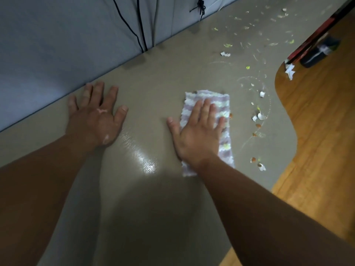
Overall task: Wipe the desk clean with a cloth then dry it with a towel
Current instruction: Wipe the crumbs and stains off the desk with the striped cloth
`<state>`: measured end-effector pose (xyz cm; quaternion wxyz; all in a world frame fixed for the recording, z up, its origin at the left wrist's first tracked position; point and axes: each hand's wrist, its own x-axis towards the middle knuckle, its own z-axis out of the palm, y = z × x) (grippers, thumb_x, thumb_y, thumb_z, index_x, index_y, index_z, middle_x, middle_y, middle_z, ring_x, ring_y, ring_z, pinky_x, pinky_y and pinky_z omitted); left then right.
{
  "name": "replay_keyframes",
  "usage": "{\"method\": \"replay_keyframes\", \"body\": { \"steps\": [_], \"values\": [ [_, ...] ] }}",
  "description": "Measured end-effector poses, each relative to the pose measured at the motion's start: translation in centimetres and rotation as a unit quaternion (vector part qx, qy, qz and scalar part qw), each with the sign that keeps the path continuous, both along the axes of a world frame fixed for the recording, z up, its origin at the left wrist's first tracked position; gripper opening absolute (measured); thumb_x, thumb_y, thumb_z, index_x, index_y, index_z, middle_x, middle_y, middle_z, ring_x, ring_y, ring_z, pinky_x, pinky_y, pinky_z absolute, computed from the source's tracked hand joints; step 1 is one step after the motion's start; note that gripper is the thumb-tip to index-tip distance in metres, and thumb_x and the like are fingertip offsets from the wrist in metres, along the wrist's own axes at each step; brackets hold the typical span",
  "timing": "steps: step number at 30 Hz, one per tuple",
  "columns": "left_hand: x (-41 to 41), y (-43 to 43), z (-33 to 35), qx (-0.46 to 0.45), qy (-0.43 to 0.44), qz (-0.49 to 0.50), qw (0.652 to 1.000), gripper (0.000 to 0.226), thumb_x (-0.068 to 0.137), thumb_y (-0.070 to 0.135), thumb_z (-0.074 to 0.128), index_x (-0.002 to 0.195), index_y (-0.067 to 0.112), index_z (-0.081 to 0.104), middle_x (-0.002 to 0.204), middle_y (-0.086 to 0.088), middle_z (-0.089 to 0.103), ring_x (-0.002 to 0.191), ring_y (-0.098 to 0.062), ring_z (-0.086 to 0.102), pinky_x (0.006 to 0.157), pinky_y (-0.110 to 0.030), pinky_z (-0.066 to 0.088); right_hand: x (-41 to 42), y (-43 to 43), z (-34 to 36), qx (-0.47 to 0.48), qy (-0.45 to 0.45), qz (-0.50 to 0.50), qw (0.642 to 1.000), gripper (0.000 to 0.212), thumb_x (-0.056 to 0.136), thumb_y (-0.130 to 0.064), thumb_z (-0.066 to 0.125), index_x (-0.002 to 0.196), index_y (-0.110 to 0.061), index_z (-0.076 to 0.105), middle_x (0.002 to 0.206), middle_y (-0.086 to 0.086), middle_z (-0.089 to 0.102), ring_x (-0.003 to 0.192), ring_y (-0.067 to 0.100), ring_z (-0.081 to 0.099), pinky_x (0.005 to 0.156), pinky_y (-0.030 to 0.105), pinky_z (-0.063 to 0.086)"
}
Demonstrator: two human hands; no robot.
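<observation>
The grey-beige desk (153,73) fills most of the view. A folded cloth (223,101) with purple, white and pale green stripes lies flat on it right of centre. My right hand (197,131) presses flat on the cloth, fingers spread, covering its middle. My left hand (96,116) rests flat on the bare desk near the back edge, fingers apart, holding nothing. A wet sheen (144,160) shows on the desk between my forearms. Scraps of white, brown and green debris (258,117) lie just right of the cloth, and more is scattered toward the far right corner.
A grey wall (57,35) runs along the desk's back edge, with black cables (142,35) hanging down it. The desk's curved right edge drops to a wooden floor (317,121). A red and black object (315,45) stands on the floor at the upper right.
</observation>
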<state>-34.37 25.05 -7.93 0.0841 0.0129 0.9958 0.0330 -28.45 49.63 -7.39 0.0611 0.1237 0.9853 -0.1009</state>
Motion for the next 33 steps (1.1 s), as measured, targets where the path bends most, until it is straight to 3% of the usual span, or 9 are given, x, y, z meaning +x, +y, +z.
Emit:
{"method": "replay_keyframes", "body": {
  "steps": [6, 14, 22, 29, 33],
  "values": [
    [0.9, 0.1, 0.1, -0.007, -0.007, -0.005, 1.0, 0.081, 0.093, 0.073, 0.0, 0.163, 0.032, 0.003, 0.173, -0.004, -0.003, 0.159, -0.027, -0.004, 0.125, -0.058, 0.002, 8.8, -3.1, 0.3, -0.009, 0.017, 0.109, 0.994, 0.099, 0.097, -0.079, 0.018, 0.165, -0.008, 0.011, 0.174, 0.01, 0.002, 0.16, 0.028, -0.005, 0.126, 0.06, 0.002],
    [1.8, 0.3, 0.2, -0.014, 0.007, -0.021, 1.0, 0.083, 0.091, 0.073, -0.001, 0.162, 0.03, 0.006, 0.172, -0.008, 0.001, 0.158, -0.029, 0.0, 0.124, -0.058, 0.005, 13.0, 2.2, 0.7, 0.02, -0.001, 0.205, 0.979, 0.096, 0.098, -0.08, 0.02, 0.165, -0.012, 0.016, 0.174, 0.006, 0.005, 0.161, 0.022, 0.001, 0.126, 0.058, 0.014],
    [1.7, 0.5, 0.3, -0.02, 0.004, -0.012, 1.0, 0.083, 0.091, 0.073, -0.002, 0.163, 0.031, 0.006, 0.172, -0.007, 0.002, 0.158, -0.028, 0.0, 0.125, -0.058, 0.005, 5.8, 8.3, 0.2, 0.041, 0.002, 0.111, 0.993, 0.1, 0.093, -0.083, 0.007, 0.166, -0.015, 0.002, 0.174, 0.004, -0.001, 0.16, 0.021, -0.005, 0.128, 0.055, 0.003],
    [1.8, 1.0, 0.3, -0.013, -0.003, -0.003, 1.0, 0.076, 0.098, 0.069, 0.005, 0.163, 0.03, 0.006, 0.172, -0.007, 0.0, 0.158, -0.03, -0.001, 0.125, -0.059, 0.003, 1.3, 6.3, -0.1, -0.004, -0.003, -0.092, 0.996, 0.096, 0.097, -0.077, 0.013, 0.165, -0.011, -0.002, 0.174, 0.007, -0.003, 0.16, 0.024, -0.007, 0.126, 0.057, -0.004],
    [3.2, 2.9, 0.5, -0.003, -0.027, 0.028, 0.999, 0.068, 0.102, 0.058, 0.01, 0.163, 0.029, 0.003, 0.172, -0.007, -0.006, 0.158, -0.031, -0.008, 0.124, -0.061, -0.002, 4.6, 1.8, -0.2, 0.001, 0.016, -0.048, 0.999, 0.097, 0.098, -0.075, 0.014, 0.164, -0.005, 0.003, 0.173, 0.013, 0.004, 0.16, 0.031, -0.001, 0.126, 0.059, 0.001]
  ]
}}
